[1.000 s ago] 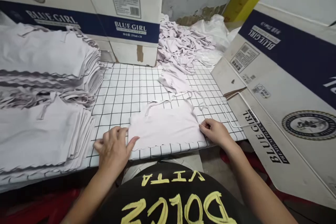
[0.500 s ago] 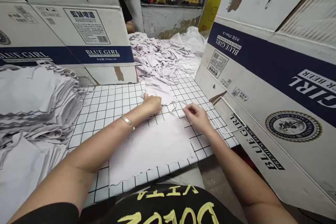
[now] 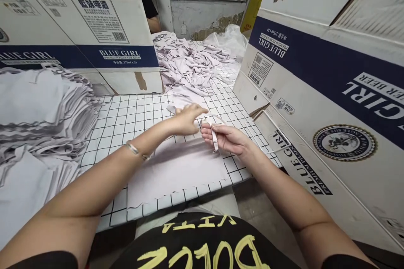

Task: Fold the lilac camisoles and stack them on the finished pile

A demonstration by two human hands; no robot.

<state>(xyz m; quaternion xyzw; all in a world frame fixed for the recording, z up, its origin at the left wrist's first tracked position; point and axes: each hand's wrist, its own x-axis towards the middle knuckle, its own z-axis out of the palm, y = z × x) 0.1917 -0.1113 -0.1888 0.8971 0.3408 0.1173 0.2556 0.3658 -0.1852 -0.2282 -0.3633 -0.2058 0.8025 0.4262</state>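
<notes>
Checked in black, the desk (image 3: 132,113) carries 1 pale garment (image 3: 176,172), flat, long axis running left to right, on the near side of the right hand (image 3: 229,136), which pinches a strap (image 3: 213,135); whether the left hand (image 3: 186,119) grips anything, I cannot tell.

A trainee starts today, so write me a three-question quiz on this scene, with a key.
1. True or false: the bracelet is on the person's left wrist.
2. Fill the gap: the flat fabric piece lies on a table cover patterned with a ____ of dark lines.
3. What lies across the fingers of the person's right hand?

Key:
1. True
2. grid
3. A pale strap
</notes>
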